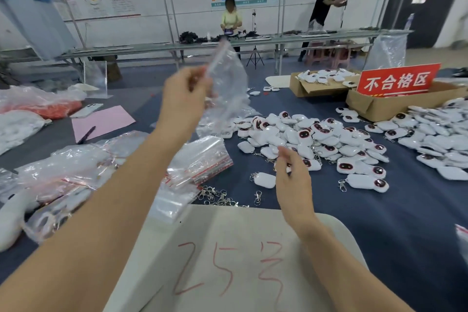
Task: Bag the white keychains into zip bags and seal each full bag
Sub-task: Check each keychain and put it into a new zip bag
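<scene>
While the view runs across a counter (379, 223) covered in dark blue cloth, the far left holds clear bags with red contents (43, 109), and the near left holds filled zip bags (58, 185) with white items inside. A pink sheet (101, 119) lies left of centre with a dark pen (86, 135) on its near edge. A stack of empty zip bags (200, 159) with red seal strips sits just left of centre.

Left hand (183, 99): raised above the counter, fingers pressed together, pinching the top edge of one empty clear zip bag (228, 88). The bag hangs loose and crumpled below the grip; image blurred here.

Near centre, a white board (228, 261) with red handwritten marks lies at the near edge. Loose metal clips (220, 196) lie just beyond it.

Right hand (291, 175): low, over the near edge of the keychain pile, fingers curled together. Cannot tell whether it pinches a keychain; blurred.

White keychains (316, 139): large loose pile right of centre on the cloth, many showing a dark red face; a second pile (443, 139) at the right edge. Two cardboard boxes (374, 106) stand far right, one carrying a red sign (397, 81).
</scene>
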